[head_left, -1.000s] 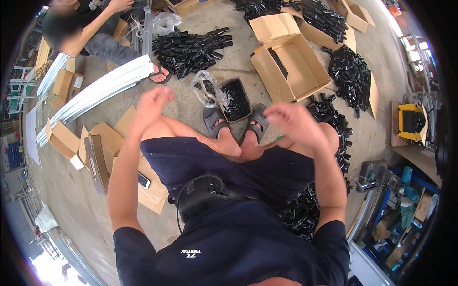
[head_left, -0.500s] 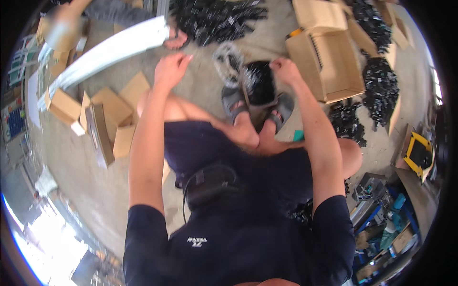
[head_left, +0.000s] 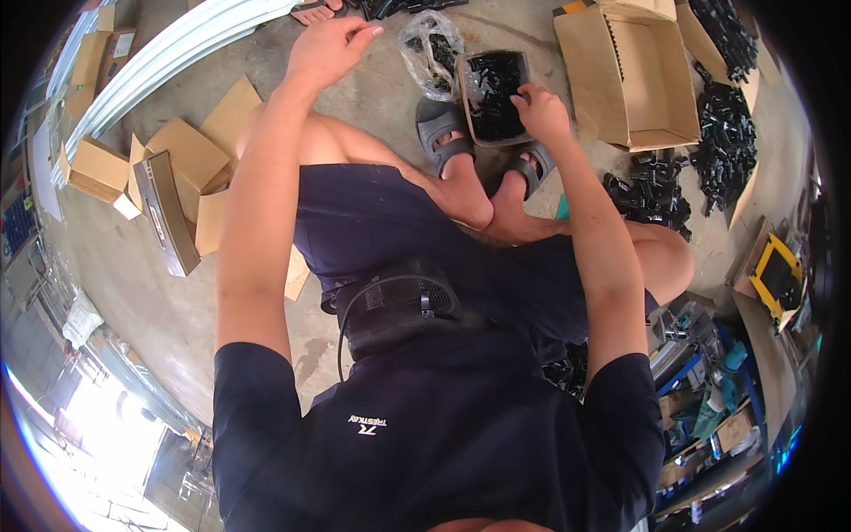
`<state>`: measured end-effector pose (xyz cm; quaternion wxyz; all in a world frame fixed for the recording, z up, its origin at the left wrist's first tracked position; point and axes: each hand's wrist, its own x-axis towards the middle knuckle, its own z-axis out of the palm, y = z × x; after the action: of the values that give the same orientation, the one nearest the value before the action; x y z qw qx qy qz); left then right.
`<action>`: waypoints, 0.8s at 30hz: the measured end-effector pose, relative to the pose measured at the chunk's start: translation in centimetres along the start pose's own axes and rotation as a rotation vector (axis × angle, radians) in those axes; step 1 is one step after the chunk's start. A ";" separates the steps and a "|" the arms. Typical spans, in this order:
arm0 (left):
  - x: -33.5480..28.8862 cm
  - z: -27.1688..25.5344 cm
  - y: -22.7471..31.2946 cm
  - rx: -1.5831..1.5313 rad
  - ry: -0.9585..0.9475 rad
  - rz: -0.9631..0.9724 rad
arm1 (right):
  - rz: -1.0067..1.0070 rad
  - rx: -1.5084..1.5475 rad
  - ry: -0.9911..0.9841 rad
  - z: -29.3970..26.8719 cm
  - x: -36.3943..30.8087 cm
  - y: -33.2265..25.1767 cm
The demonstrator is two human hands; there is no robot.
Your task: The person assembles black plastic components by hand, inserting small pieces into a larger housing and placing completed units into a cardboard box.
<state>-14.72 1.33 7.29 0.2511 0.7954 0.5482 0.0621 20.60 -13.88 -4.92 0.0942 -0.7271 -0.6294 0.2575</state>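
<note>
My left hand (head_left: 328,55) is raised at the upper left, in front of another person's sandalled foot (head_left: 317,12). Its fingers are curled in, and anything small between them is hidden. Over the right rim of a small open bin (head_left: 468,115) hovers my right hand (head_left: 542,113), fingers bent together; I cannot make out what they hold. Small black plastic parts (head_left: 493,84) fill much of the bin, which stands between my sandals. A clear plastic bag (head_left: 432,55) with black pieces inside lies just left of it.
An open cardboard box (head_left: 656,84) stands right of the bin, with piles of black parts (head_left: 727,146) beyond it. Long white strips (head_left: 191,53) curve across the upper left. Opened cartons (head_left: 186,146) lie at left; a cluttered shelf (head_left: 709,399) is at lower right.
The view has shifted, so the bin, bag and far pile sit higher in it. My left hand is farther up; my right hand has come over the bin's edge.
</note>
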 end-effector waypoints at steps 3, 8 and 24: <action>-1.5 -0.1 0.2 0.008 0.051 0.031 | -0.031 0.014 -0.032 -0.2 -1.3 0.2; -3.8 -0.1 1.8 0.082 -0.082 0.012 | -0.061 0.039 -0.370 -5.2 -4.3 -0.8; -5.2 0.5 1.1 0.236 -0.375 0.003 | 0.010 0.094 -0.239 -10.4 -9.7 -1.2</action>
<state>-15.58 -3.82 8.27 0.2538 0.8178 0.4941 -0.1509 23.93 -21.01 6.96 0.0515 -0.6891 -0.6198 0.3720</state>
